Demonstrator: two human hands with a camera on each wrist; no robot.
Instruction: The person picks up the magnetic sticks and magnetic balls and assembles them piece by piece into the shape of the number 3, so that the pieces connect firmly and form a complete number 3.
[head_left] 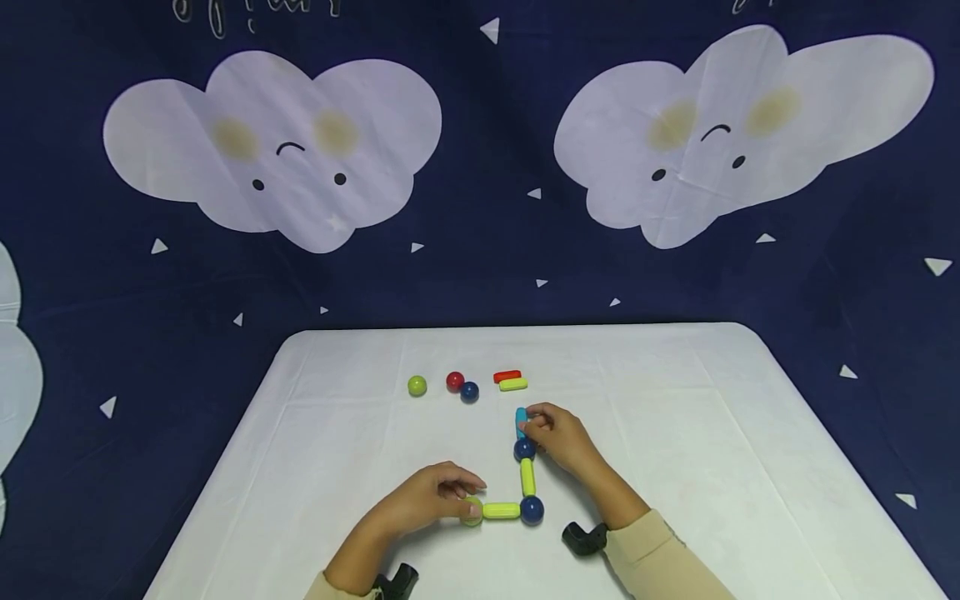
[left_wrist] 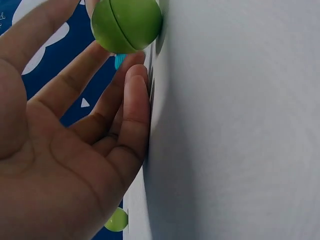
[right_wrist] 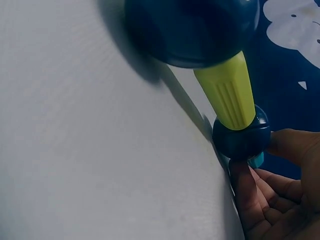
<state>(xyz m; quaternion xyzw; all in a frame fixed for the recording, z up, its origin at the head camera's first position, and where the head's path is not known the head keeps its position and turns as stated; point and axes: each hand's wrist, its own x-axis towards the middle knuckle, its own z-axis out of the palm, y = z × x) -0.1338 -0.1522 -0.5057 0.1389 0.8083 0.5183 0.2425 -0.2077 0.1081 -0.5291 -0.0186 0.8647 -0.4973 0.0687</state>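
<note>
On the white table an L-shaped chain is made of magnetic balls and rods. My left hand [head_left: 426, 500] holds the green ball [head_left: 471, 511] at the chain's near left end, which also shows in the left wrist view. From it a yellow-green rod [head_left: 501, 511] runs to a dark blue ball [head_left: 532, 510] at the corner. Another yellow-green rod [head_left: 528, 477] leads away to a second dark blue ball [head_left: 524, 448]. My right hand [head_left: 561, 435] pinches a light blue rod [head_left: 521, 423] standing in line beyond that ball. In the right wrist view the fingers partly hide this rod.
Farther back on the table [head_left: 315, 433] lie a loose green ball [head_left: 417, 385], a red ball [head_left: 455, 382] beside a dark blue ball [head_left: 469, 392], and a red rod [head_left: 507, 377] against a yellow-green rod [head_left: 513, 384]. A dark cloth with clouds [head_left: 277, 150] hangs behind.
</note>
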